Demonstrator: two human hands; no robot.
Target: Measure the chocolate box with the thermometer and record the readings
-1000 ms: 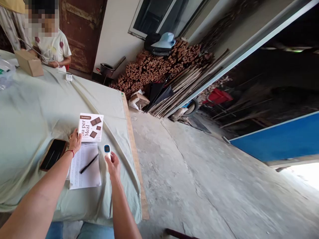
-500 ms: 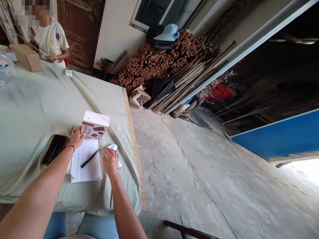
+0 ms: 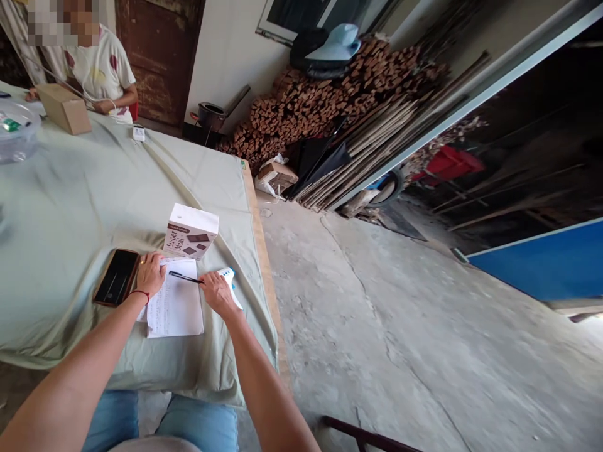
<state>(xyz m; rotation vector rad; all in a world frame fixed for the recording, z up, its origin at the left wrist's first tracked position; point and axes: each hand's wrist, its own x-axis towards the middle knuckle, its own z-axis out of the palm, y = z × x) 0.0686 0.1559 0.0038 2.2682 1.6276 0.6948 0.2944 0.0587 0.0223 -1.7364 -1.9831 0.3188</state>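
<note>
My right hand (image 3: 217, 290) pinches one end of a black pen (image 3: 184, 277), whose other end points left over the paper. Under it lies a notebook (image 3: 181, 314) with handwriting down the left part of its page. My left hand (image 3: 151, 276) rests on the page's upper left corner, fingers laid out and a red string round the wrist. Just behind stands a white box (image 3: 194, 231) with brown print and chocolate pictures. A dark phone (image 3: 117, 277) lies left of my left hand. Partly behind my right hand is a white-and-blue handheld device (image 3: 228, 276), like a thermometer gun.
A pale green cloth covers the table (image 3: 117, 176), whose wooden edge (image 3: 259, 245) runs along the right. Across it a person (image 3: 101, 69) sits holding a white cord beside a cardboard box (image 3: 66, 108). A clear plastic tub (image 3: 17, 135) stands far left. Stacked firewood (image 3: 301, 100) lines the wall.
My right hand has taken hold of the pen, which was lying on the page, and lifted its end. My left hand has come off the white box onto the paper. The view has shifted slightly.
</note>
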